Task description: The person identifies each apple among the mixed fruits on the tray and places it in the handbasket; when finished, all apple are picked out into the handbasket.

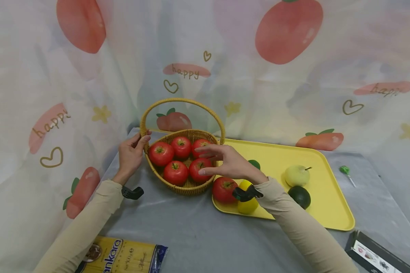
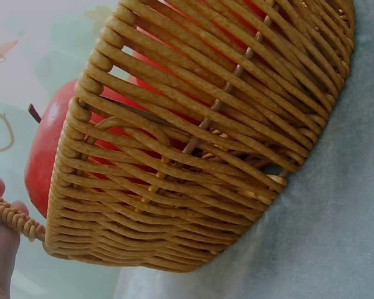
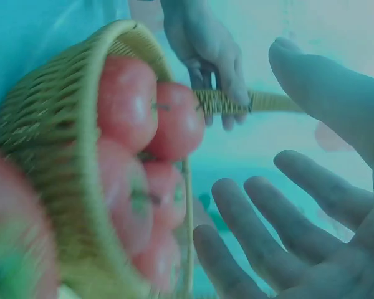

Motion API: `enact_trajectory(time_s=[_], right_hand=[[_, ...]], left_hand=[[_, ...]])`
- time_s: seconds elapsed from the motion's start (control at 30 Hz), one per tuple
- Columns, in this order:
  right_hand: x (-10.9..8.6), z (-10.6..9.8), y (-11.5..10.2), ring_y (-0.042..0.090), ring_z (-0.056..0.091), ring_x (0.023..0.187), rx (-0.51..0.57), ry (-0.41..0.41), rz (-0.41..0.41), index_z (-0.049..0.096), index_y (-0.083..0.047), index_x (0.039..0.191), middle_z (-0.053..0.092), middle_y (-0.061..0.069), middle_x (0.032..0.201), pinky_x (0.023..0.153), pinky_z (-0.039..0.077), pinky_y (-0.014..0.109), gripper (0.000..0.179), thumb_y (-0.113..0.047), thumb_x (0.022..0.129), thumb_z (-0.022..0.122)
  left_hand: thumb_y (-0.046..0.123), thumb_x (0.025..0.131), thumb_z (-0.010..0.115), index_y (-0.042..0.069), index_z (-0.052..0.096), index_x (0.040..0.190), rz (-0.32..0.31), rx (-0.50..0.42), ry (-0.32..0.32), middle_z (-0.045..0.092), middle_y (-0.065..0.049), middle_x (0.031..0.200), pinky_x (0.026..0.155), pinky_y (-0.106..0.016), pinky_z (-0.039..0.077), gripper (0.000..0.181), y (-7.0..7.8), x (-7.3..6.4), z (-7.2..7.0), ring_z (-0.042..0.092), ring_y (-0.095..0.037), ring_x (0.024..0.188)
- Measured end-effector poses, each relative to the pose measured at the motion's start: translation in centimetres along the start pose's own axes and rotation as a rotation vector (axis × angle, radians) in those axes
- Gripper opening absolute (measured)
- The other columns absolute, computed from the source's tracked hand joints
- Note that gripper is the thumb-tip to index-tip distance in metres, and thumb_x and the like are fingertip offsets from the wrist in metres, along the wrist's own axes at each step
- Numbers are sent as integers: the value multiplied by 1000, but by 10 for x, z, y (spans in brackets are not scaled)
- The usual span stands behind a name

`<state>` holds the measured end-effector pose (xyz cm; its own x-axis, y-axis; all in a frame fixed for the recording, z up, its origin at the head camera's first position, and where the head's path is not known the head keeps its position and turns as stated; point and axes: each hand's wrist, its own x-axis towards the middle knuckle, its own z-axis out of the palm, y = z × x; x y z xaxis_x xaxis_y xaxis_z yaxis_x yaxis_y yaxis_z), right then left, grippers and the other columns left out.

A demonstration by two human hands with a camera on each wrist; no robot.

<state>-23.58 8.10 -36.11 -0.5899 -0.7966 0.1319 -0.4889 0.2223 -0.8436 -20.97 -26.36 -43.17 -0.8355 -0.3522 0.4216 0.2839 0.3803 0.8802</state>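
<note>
A wicker basket (image 1: 188, 189) with a tall arched handle (image 1: 182, 100) stands left of the tray, several red apples (image 1: 161, 153) inside it. My left hand (image 1: 130, 155) grips the base of the handle on the left, thumb and fingers around the cane. In the left wrist view the basket's woven side (image 2: 193, 162) fills most of the picture. My right hand (image 1: 230, 163) hovers over the basket's right rim with its fingers spread and its palm holding nothing. Another red apple (image 1: 224, 189) lies on the tray's left corner, below that hand.
The yellow tray (image 1: 322, 204) also carries a yellow fruit (image 1: 247, 206), a pale pear (image 1: 297, 175), a dark green avocado (image 1: 300, 197) and a partly hidden green item (image 1: 254, 163). Around it lie a green lollipop (image 1: 344, 169), a black box (image 1: 379, 254) and a pasta packet (image 1: 126, 256).
</note>
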Motion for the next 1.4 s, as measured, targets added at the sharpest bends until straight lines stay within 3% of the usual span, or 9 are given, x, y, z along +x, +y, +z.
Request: enact_trajectory(time_s=[0.23, 0.5, 0.77, 0.97, 1.1, 1.4], right_hand=[[-47, -16, 13, 40, 65, 131, -76, 60, 54, 64, -14, 147, 66, 14, 145, 110, 51, 58, 62, -23, 90, 88], [-79, -15, 37, 42, 63, 133, -77, 57, 122, 63, -11, 146, 65, 10, 147, 108, 52, 60, 69, -26, 86, 92], [-86, -1, 56, 38, 64, 132, -119, 17, 120, 60, 0, 147, 63, 21, 148, 107, 54, 54, 81, -30, 81, 95], [-86, 5, 57, 29, 71, 122, -311, 13, 104, 63, 1, 144, 73, 11, 134, 104, 57, 49, 84, -40, 78, 96], [-87, 6, 54, 25, 73, 117, -371, 18, 88, 65, -1, 142, 76, 8, 130, 100, 59, 46, 84, -44, 78, 95], [-88, 7, 60, 21, 73, 117, -322, 35, 44, 71, -8, 139, 77, 4, 130, 98, 61, 42, 77, -41, 75, 98]], left_hand=[[17, 106, 67, 3, 73, 135, -5, -3, 31, 75, -21, 127, 89, -9, 51, 33, 0, 0, 3, 67, 10, 102], [22, 103, 73, 7, 77, 131, 13, -19, 29, 78, -15, 124, 91, -10, 53, 32, 3, 0, 4, 69, 9, 104], [23, 103, 73, 5, 76, 131, 29, -41, 26, 78, -14, 123, 90, -11, 53, 33, 3, 0, 4, 70, 8, 101], [20, 103, 73, 5, 77, 129, 35, -30, 38, 79, -14, 122, 89, -10, 53, 31, 4, -1, 5, 69, 9, 99], [22, 103, 72, 7, 77, 130, 38, -13, 38, 79, -13, 122, 89, -10, 53, 31, 4, -2, 6, 69, 9, 100], [20, 105, 69, 10, 75, 134, 26, -15, 43, 77, -18, 126, 91, -10, 53, 31, 4, -5, 4, 69, 10, 101]])
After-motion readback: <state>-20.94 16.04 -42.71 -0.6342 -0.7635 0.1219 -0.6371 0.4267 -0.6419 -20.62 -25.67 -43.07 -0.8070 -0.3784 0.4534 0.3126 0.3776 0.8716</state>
